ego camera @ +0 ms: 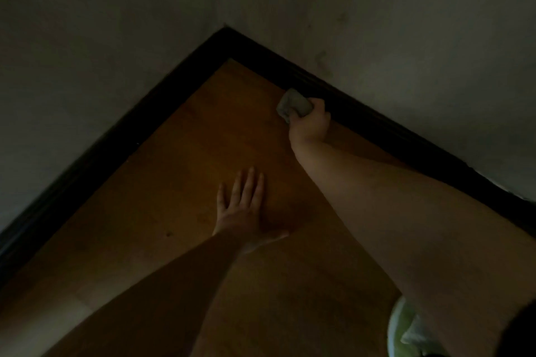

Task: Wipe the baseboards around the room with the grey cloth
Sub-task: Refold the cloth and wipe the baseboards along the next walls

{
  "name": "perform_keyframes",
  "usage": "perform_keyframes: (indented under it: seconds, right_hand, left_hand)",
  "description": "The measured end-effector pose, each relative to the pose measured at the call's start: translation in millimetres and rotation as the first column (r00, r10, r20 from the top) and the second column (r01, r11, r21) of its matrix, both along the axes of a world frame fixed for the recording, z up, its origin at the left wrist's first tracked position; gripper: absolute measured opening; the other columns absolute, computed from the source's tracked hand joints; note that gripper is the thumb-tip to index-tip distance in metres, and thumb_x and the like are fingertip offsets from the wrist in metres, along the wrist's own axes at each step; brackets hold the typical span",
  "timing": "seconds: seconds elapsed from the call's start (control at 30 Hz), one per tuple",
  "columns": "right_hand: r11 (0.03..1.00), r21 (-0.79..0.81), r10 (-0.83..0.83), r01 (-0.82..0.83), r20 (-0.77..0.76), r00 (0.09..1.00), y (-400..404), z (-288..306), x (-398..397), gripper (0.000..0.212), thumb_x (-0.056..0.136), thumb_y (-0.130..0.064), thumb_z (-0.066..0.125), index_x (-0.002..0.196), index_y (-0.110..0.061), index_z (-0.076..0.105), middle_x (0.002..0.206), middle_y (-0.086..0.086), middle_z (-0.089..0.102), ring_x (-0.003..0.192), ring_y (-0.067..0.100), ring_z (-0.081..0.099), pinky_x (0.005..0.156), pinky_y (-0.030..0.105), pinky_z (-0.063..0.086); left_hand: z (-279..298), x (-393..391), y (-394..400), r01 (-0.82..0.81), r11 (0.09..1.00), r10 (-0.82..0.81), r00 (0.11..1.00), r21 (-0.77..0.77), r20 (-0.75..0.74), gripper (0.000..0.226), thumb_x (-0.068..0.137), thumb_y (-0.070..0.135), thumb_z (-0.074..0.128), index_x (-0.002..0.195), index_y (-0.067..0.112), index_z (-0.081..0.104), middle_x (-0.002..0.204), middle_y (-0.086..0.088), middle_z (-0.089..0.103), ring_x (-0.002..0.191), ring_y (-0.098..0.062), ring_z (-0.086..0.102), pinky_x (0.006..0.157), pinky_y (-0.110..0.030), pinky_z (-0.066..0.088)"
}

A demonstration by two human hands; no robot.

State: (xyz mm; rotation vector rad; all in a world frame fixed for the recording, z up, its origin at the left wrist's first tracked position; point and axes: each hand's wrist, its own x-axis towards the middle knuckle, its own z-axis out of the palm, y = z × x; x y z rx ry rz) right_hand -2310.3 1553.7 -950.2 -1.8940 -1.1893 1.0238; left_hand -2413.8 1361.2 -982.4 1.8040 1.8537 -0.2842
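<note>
A dark baseboard (377,122) runs along two walls and meets in a corner at the top centre. My right hand (310,124) is closed around a bunched grey cloth (293,103) and holds it against the right-hand baseboard, a short way out from the corner. My left hand (246,209) lies flat on the wooden floor with its fingers spread, palm down, holding nothing. The light is dim.
The brown wooden floor (174,197) fills the corner between the two pale walls (87,52). A second run of baseboard (101,148) follows the left wall. A pale green and white object (406,327) sits at the bottom right under my right arm.
</note>
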Motion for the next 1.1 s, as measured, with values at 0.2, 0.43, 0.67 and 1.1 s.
perform_keyframes:
  seconds: [0.2,0.43,0.67,1.1]
  right_hand:
    - [0.993,-0.032,-0.111,0.111,0.000,0.994,-3.9,5.1,34.3,0.036,0.093,-0.021,0.065,0.126,-0.015,0.053,0.123,0.012,0.047,0.105,0.024,0.056,0.094,0.035,0.050]
    - [0.986,0.024,-0.168,0.166,0.116,0.979,-34.4,4.3,100.7,0.030,0.091,-0.019,0.067,0.119,-0.012,0.057,0.122,0.012,0.048,0.105,0.027,0.056,0.093,0.035,0.048]
    - [0.978,0.047,-0.208,0.203,0.240,0.948,-71.7,-0.1,187.3,0.028,0.091,-0.017,0.066,0.116,-0.012,0.057,0.125,0.014,0.048,0.106,0.031,0.057,0.090,0.035,0.045]
    - [1.000,-0.005,0.030,-0.029,0.242,0.970,-90.8,23.7,167.4,0.035,0.087,-0.020,0.070,0.118,-0.012,0.056,0.124,0.012,0.049,0.103,0.028,0.057,0.083,0.030,0.043]
  left_hand:
    - [2.4,1.3,1.5,-0.030,0.999,0.031,1.000,-0.025,0.002,0.125,0.071,0.093,0.041,0.147,0.033,-0.037,0.153,0.005,-0.046,0.142,-0.021,-0.040,0.117,-0.056,-0.018]
    - [6.8,3.8,2.3,-0.039,0.999,0.038,0.999,-0.035,-0.015,0.127,0.064,0.097,0.034,0.149,0.033,-0.034,0.153,0.007,-0.045,0.144,-0.020,-0.036,0.119,-0.058,-0.011]
    - [4.4,4.1,1.8,-0.053,0.999,0.053,0.998,-0.010,-0.024,0.123,0.070,0.092,0.044,0.151,0.035,-0.029,0.154,0.010,-0.041,0.146,-0.018,-0.033,0.119,-0.057,-0.011]
    - [32.3,65.0,-1.8,0.141,0.990,-0.143,0.987,-0.031,-0.071,0.129,0.072,0.090,0.047,0.155,0.020,-0.023,0.163,-0.005,-0.028,0.152,-0.026,-0.018,0.122,-0.053,0.000]
